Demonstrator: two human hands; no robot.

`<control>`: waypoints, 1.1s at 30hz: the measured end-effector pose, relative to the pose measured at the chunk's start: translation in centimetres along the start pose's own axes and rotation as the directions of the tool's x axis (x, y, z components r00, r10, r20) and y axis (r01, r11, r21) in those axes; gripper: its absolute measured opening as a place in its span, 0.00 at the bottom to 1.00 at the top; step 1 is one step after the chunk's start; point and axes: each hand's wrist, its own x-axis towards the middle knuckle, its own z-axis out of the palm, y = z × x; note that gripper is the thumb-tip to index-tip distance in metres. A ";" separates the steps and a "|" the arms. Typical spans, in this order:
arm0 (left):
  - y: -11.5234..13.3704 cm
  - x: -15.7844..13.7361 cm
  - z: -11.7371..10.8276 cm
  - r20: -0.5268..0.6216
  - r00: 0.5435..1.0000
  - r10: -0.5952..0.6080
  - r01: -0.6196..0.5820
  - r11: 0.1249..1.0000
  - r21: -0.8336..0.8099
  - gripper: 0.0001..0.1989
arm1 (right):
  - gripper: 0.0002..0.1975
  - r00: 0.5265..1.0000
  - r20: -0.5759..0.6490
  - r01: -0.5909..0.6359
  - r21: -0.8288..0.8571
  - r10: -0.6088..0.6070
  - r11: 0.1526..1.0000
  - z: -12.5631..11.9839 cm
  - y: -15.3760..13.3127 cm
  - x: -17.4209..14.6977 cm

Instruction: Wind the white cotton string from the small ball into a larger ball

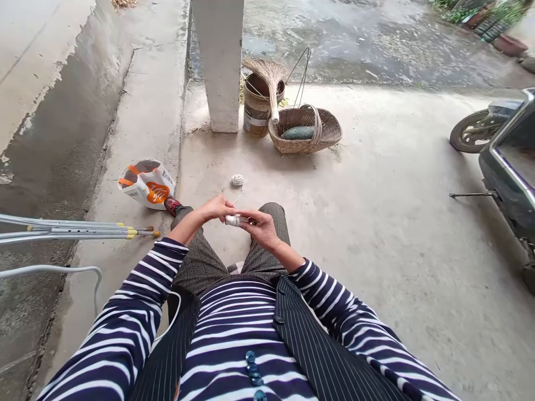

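Observation:
Above my lap, my two hands meet around a small white wound or knitted piece (232, 220) whose exact kind I cannot make out. My right hand (263, 228) grips its right end between thumb and fingers. With its fingers bent together, my left hand (215, 209) pinches white yarn at the piece's upper edge. From there a strand (239, 196) runs forward to a ball of white yarn (237, 180) on the concrete floor beyond my knees. My fingers hide part of the white piece.
A shopping bag (144, 186) stands by my left foot; crutches (83, 229) lie at the left. Ahead are a pillar (221, 67), a bucket (256, 114), a straw broom (271, 81) and a wicker basket (330, 128) holding a green gourd (298, 133). A scooter (505, 161) stands right.

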 end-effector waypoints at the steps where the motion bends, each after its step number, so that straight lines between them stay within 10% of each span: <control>1: -0.4 -0.1 0.5 0.030 0.999 -0.019 0.020 0.999 -0.027 0.09 | 0.12 0.999 -0.025 -0.033 0.009 0.034 0.999 0.0 0.1 0.0; 5: -2.1 -1.0 2.5 0.094 0.996 -0.007 0.021 0.987 -0.158 0.11 | 0.13 0.975 -0.134 -0.180 -0.013 0.176 0.984 -0.1 0.9 0.0; 13: -3.4 -3.6 6.0 -0.203 0.973 0.109 -0.181 0.908 -0.377 0.22 | 0.12 0.945 -0.290 -0.210 -0.182 0.152 0.961 0.0 2.1 0.5; 33: -3.4 -3.5 8.0 -0.415 0.903 0.108 -0.276 0.888 -0.369 0.21 | 0.07 0.985 -0.169 -0.037 -0.369 -0.028 0.929 0.0 0.5 -0.1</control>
